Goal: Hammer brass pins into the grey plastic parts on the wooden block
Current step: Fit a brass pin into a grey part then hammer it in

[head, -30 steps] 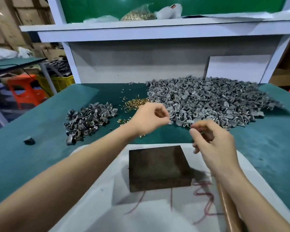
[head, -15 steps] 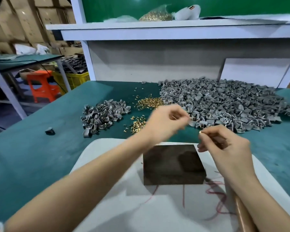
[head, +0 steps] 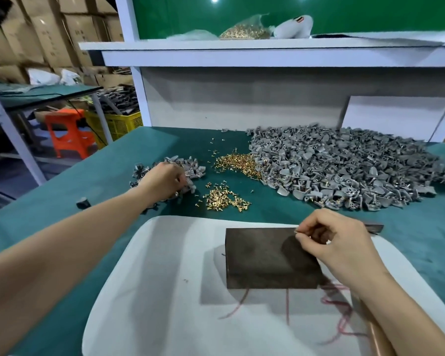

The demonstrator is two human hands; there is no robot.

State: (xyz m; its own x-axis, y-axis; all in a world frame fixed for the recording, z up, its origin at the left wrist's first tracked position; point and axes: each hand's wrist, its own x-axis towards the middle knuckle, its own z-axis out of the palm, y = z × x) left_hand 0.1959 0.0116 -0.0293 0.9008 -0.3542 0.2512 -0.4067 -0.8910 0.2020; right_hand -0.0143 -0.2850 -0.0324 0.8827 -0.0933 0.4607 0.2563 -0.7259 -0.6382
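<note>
Digging into the small pile of grey plastic parts (head: pixel 192 168) with the left hand (head: pixel 162 182), can't tell whether gripping 1 yet. Pinching 1 brass pin (head: pixel 296 231) in the right hand (head: pixel 337 245) over the wooden block (head: pixel 254 260). Best seating the part flat, pin upright.

No legible text or labels

Orange stool (head: pixel 68 131) beside yellow crate (head: pixel 120 124); cardboard boxes (head: pixel 44 29)
</note>
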